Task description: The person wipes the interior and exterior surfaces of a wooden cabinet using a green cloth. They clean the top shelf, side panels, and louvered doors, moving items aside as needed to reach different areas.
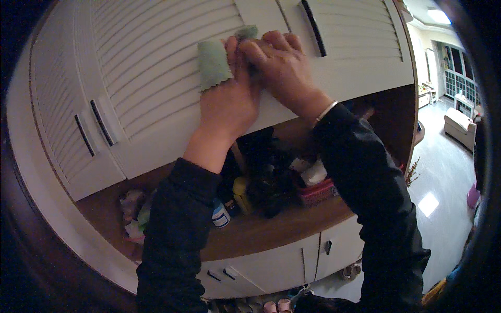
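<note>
A pale green cloth (214,64) with a jagged lower edge is bunched in front of a white louvred cabinet door (156,74). My left hand (235,96) grips it, and a flap hangs over the outer side of the fingers. Pressed against it, my right hand (283,64) has curled fingers at the cloth's upper tuft, which pokes out above both hands. Between the palms it is dark, and what lies there is hidden. A pale bracelet (327,111) circles my right wrist.
Black handles (313,27) sit on the upper doors. Below, a brown countertop (266,238) holds a blue-and-white bottle (221,215), a yellow container (242,191), a red basket (316,194) and dark items. Pink slippers (277,306) and other shoes lie by the lower cabinet (270,264).
</note>
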Demonstrator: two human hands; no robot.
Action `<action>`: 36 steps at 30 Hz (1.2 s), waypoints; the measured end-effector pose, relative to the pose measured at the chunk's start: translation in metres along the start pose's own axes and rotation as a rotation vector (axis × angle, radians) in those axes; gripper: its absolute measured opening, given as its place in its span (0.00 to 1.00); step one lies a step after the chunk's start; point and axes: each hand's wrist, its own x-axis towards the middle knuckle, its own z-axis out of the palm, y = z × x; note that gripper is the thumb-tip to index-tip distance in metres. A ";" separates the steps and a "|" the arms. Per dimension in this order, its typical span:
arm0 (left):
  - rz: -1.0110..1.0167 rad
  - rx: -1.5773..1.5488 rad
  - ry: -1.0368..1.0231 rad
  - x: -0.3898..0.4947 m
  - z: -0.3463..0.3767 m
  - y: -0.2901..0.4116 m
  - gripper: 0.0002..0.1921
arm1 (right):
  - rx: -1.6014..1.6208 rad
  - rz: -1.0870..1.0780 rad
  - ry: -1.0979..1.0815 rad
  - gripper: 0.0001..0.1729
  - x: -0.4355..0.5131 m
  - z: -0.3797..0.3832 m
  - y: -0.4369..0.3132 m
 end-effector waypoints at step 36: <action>0.071 0.246 0.106 -0.028 -0.047 -0.119 0.38 | 0.168 -0.006 0.136 0.24 0.059 0.069 -0.095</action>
